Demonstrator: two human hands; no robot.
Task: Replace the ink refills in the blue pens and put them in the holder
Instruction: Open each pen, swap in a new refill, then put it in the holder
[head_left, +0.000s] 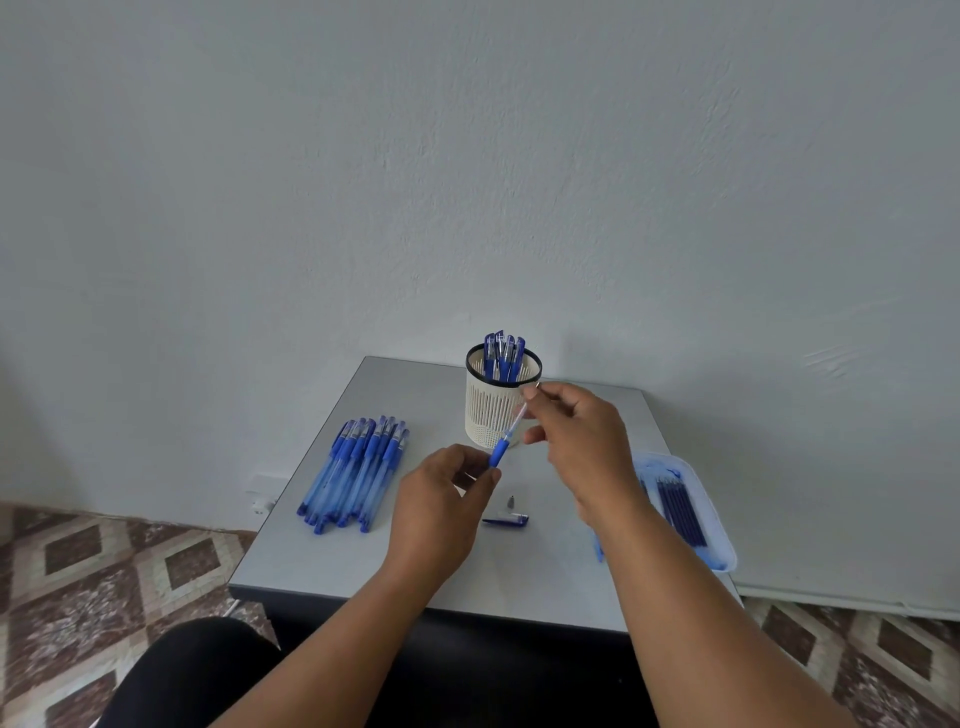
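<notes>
The left hand (441, 499) pinches a blue pen barrel (500, 453) while the right hand (576, 436) pinches a thin refill (519, 415) at its mouth, probably mid-swap. Next the tip piece (511, 502) and cap (505, 519) (both on the grey desk (332, 561)) need refitting. Holder (491, 410) just behind; patterned floor, pale wall.

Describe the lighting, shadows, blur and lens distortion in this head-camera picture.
Head view: soft, even light, no glare on the grey table; only faint shadows under the holder and both hands; wide-angle lens stretches the forearms and bends the floor edges; the thin refill by the right hand looks smeared.
</notes>
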